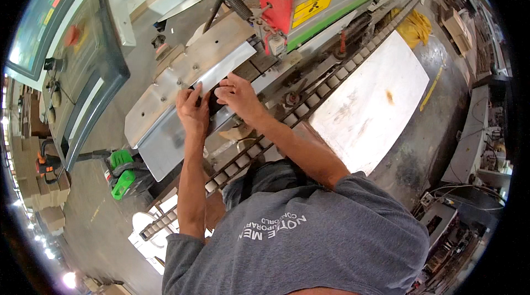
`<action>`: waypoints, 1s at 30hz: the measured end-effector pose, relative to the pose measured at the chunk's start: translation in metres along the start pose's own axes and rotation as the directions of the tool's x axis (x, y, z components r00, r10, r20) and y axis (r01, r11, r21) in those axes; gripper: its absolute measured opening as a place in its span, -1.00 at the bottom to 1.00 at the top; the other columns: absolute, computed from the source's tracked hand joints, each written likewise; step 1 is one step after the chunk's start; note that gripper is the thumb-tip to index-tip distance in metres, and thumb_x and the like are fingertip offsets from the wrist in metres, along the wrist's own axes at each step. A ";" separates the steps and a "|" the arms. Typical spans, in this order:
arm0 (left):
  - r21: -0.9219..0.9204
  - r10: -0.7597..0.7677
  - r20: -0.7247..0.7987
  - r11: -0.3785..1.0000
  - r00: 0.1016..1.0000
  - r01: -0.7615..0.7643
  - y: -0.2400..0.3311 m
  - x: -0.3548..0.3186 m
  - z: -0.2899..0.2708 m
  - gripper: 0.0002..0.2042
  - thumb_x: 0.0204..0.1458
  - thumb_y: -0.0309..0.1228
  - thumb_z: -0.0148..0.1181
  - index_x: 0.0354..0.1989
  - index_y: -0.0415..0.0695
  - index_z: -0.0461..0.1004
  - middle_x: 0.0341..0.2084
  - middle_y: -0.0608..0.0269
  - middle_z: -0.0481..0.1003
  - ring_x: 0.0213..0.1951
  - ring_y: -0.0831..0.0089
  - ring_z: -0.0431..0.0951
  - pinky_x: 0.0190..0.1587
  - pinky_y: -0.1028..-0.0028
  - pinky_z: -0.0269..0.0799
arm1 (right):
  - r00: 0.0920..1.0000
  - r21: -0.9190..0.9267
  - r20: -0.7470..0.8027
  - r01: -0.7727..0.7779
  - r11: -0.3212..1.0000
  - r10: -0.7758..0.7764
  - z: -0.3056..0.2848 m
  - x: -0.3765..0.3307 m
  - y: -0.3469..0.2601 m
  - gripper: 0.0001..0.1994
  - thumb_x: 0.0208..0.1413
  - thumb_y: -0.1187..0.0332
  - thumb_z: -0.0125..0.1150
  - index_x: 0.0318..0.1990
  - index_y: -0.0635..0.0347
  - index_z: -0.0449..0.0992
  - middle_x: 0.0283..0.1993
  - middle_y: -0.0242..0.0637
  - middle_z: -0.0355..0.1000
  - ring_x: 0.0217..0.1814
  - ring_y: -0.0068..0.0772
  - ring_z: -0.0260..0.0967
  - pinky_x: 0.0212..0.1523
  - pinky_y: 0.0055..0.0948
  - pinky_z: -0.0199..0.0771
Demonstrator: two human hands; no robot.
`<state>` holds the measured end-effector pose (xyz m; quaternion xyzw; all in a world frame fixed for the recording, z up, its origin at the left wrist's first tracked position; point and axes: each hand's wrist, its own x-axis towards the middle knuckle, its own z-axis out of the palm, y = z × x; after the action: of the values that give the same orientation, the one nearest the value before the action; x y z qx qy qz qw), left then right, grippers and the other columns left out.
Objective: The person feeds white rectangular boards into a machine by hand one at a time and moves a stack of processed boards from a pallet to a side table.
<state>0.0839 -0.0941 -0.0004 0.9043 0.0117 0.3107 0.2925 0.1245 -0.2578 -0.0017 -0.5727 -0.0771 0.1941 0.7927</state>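
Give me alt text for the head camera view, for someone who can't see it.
A person's left hand and right hand, both bare, are close together at a machine's metal plating. A red panel stands beyond them, a white sheet lies to the right, and a control screen is at upper left.

Small bolts (pixel 196 67) stud the metal plate (pixel 167 87); the grey floor (pixel 99 228) bears green pedals (pixel 123 184) and a yellow cloth (pixel 417 29).
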 end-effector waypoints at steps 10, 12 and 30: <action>0.124 0.168 0.066 0.977 0.984 -0.175 0.054 0.046 0.089 -0.70 -0.15 -0.42 0.46 -0.19 -0.22 0.66 -0.46 0.09 0.52 -0.40 0.14 0.48 -0.31 0.24 0.39 | 0.962 -0.236 -0.105 0.222 0.946 -0.252 -0.077 -0.036 -0.031 -0.58 0.19 0.48 0.23 0.18 0.36 0.37 -0.04 -0.20 0.49 -0.23 -0.62 0.38 -0.23 -0.58 0.50; 0.044 0.077 0.068 0.996 0.995 -0.080 0.064 0.052 0.104 -0.70 -0.20 -0.36 0.48 -0.22 -0.11 0.67 -0.47 0.17 0.45 -0.31 0.14 0.44 -0.18 0.20 0.35 | 0.972 -0.299 -0.052 0.203 0.932 -0.228 -0.091 -0.068 -0.053 -0.48 0.19 0.51 0.23 0.32 0.27 0.31 0.01 -0.21 0.51 -0.17 -0.63 0.40 -0.20 -0.58 0.50; 0.046 -0.452 -0.052 0.890 0.891 0.454 0.172 -0.199 -0.049 -0.64 -0.14 -0.66 0.32 -0.08 -0.21 0.57 -0.19 0.00 0.54 -0.17 0.05 0.56 -0.17 0.24 0.51 | 0.431 0.351 0.513 0.683 0.640 -0.742 -0.042 -0.100 -0.276 0.15 -0.23 0.00 0.58 0.44 0.33 -0.03 0.41 0.12 0.10 0.01 -0.28 0.46 -0.36 -0.61 0.63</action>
<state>-0.1324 -0.2515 0.0128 0.8783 0.2367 0.2515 0.3305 0.1081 -0.4081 0.2529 -0.3522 -0.5566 0.0199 0.7522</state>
